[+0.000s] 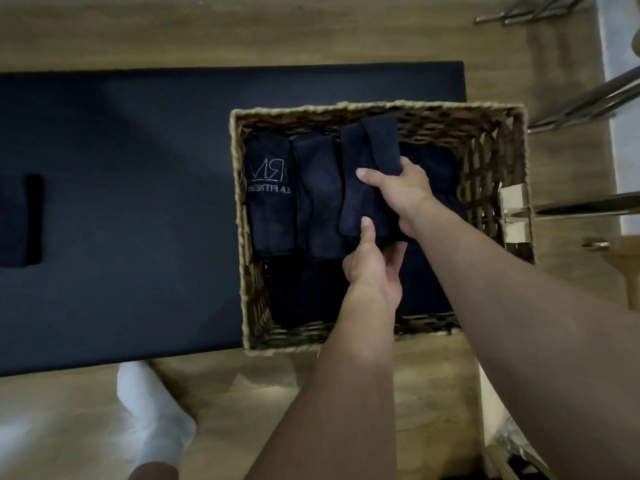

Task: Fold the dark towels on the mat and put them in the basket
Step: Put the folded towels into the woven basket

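Observation:
A wicker basket (381,110) stands on the right end of the dark mat (121,202). Inside it lie folded dark towels: one with white lettering (268,195) at the left and a plain one (320,199) beside it. A third folded dark towel (363,161) is held over the basket's middle. My right hand (401,192) grips its right side, thumb on top. My left hand (374,268) pinches its near end with the thumb up against it. Another folded dark towel (20,220) lies on the mat at the far left.
The mat lies on a wooden floor (242,32). Metal chair or table legs (581,98) stand at the right and top right. A cardboard tag (516,216) hangs on the basket's right wall. My white-socked foot (152,414) is near the mat's front edge.

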Available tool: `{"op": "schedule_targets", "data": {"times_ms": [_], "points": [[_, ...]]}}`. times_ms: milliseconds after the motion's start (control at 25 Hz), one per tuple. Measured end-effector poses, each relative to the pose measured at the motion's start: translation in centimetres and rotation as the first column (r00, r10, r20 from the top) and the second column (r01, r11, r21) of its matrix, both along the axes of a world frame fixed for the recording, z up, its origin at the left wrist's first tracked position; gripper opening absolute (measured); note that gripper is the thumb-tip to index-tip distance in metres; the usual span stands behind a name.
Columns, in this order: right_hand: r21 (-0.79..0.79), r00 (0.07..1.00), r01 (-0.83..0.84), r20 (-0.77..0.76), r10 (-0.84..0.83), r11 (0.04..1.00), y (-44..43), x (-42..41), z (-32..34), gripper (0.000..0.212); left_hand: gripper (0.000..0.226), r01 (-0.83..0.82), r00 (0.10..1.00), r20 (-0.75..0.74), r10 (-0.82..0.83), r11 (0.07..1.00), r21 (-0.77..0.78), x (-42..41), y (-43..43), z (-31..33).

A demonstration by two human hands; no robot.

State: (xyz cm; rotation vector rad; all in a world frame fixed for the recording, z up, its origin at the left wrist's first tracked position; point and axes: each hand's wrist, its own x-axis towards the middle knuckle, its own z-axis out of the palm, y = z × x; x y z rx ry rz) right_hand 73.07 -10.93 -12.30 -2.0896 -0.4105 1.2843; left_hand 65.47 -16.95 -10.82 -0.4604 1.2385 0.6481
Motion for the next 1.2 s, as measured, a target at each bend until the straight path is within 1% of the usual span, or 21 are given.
{"op": "schedule_targets", "data": {"times_ms": [80, 120, 200, 280, 320, 400, 480, 520, 560, 600, 640, 680, 720, 760, 840, 880, 960, 1080, 1120, 1200], "points": [[-0.006, 1.000, 0.002, -0.007, -0.002, 1.000, 0.7, 0.2, -1.7, 0.028, 0.052, 0.040, 0.999, -0.012, -0.040, 0.999, -0.015, 0.2, 0.5, -1.5], [-0.014, 1.000, -0.015, 0.013, 0.015, 1.000, 0.8, 0.0, -2.6, 0.031, 0.053, 0.067, 0.997, -0.030, -0.067, 0.998, -0.022, -0.1, 0.6, -2.2], [-0.028, 0.994, -0.052, 0.099, 0.054, 0.998, 0.8, -1.2, -4.4, 0.040, 0.053, 0.142, 0.987, -0.065, -0.145, 0.989, -0.038, -0.9, 1.2, -3.0], [-0.075, 0.963, -0.093, 0.247, 0.109, 0.993, 0.9, -2.0, -5.6, 0.049, 0.046, 0.220, 0.973, -0.054, -0.225, 0.971, -0.097, -1.4, 1.8, -3.4], [-0.127, 0.940, -0.113, 0.306, 0.148, 0.985, 1.2, -2.1, -6.0, 0.054, 0.044, 0.266, 0.961, -0.042, -0.273, 0.956, -0.123, -1.5, 2.2, -3.3], [-0.289, 0.902, -0.167, 0.342, 0.265, 0.943, 2.2, -2.1, -5.5, 0.064, 0.042, 0.369, 0.927, -0.021, -0.375, 0.920, -0.129, -2.1, 3.0, -2.2], [-0.442, 0.857, -0.192, 0.358, 0.369, 0.876, 2.9, -2.6, -3.8, 0.076, 0.035, 0.456, 0.889, 0.004, -0.458, 0.885, -0.090, -3.5, 4.1, -0.2], [-0.448, 0.829, -0.174, 0.414, 0.376, 0.877, 3.0, -3.3, -2.6, 0.078, 0.028, 0.479, 0.878, -0.004, -0.479, 0.877, -0.043, -4.6, 4.7, 0.8], [-0.373, 0.792, -0.157, 0.506, 0.343, 0.914, 3.0, -4.7, -1.3, 0.076, 0.021, 0.482, 0.876, -0.010, -0.482, 0.876, 0.016, -6.1, 5.4, 1.8], [-0.223, 0.755, -0.165, 0.599, 0.269, 0.961, 3.0, -6.7, 0.1, 0.071, 0.019, 0.467, 0.884, -0.007, -0.468, 0.881, 0.074, -8.1, 6.0, 2.7], [-0.040, 0.740, -0.189, 0.650, 0.169, 0.981, 3.1, -8.8, 1.3, 0.065, 0.020, 0.436, 0.899, 0.002, -0.439, 0.892, 0.120, -10.1, 6.4, 3.5], [0.125, 0.745, -0.207, 0.663, 0.073, 0.970, 3.4, -11.2, 2.5, 0.058, 0.022, 0.389, 0.919, 0.009, -0.394, 0.909, 0.151, -12.3, 6.8, 4.2], [0.243, 0.760, -0.216, 0.650, 0.007, 0.946, 4.2, -14.1, 3.4, 0.053, 0.023, 0.332, 0.942, -0.006, -0.335, 0.928, 0.168, -14.9, 7.3, 4.7], [0.309, 0.791, -0.218, 0.612, -0.018, 0.926, 4.9, -17.3, 3.9, 0.049, 0.024, 0.268, 0.963, -0.041, -0.265, 0.947, 0.175, -17.9, 7.8, 4.8], [0.347, 0.878, -0.217, 0.477, 0.027, 0.912, 6.6, -24.4, 4.4, 0.046, 0.027, 0.165, 0.981, -0.134, -0.140, 0.964, 0.207, -24.4, 8.8, 4.9], [0.333, 0.913, -0.230, 0.400, 0.084, 0.915, 7.3, -28.0, 4.6, 0.046, 0.029, 0.129, 0.980, -0.177, -0.090, 0.966, 0.223, -27.7, 9.3, 4.8], [0.277, 0.936, -0.295, 0.277, 0.218, 0.915, 8.1, -34.6, 4.4, 0.047, 0.033, 0.082, 0.966, -0.260, -0.019, 0.969, 0.234, -34.1, 10.1, 4.0], [0.177, 0.908, -0.411, 0.171, 0.384, 0.894, 9.3, -42.6, 3.5, 0.050, 0.033, 0.089, 0.911, -0.412, -0.005, 0.979, 0.184, -43.4, 11.4, 2.3], [0.144, 0.894, -0.443, 0.152, 0.422, 0.885, 9.8, -45.0, 2.8, 0.050, 0.030, 0.102, 0.883, -0.470, -0.012, 0.981, 0.165, -46.4, 11.9, 1.6], [0.090, 0.868, -0.493, 0.116, 0.483, 0.865, 10.6, -49.5, 1.0, 0.051, 0.017, 0.147, 0.811, -0.583, -0.045, 0.981, 0.130, -52.0, 13.2, 0.3]]}}
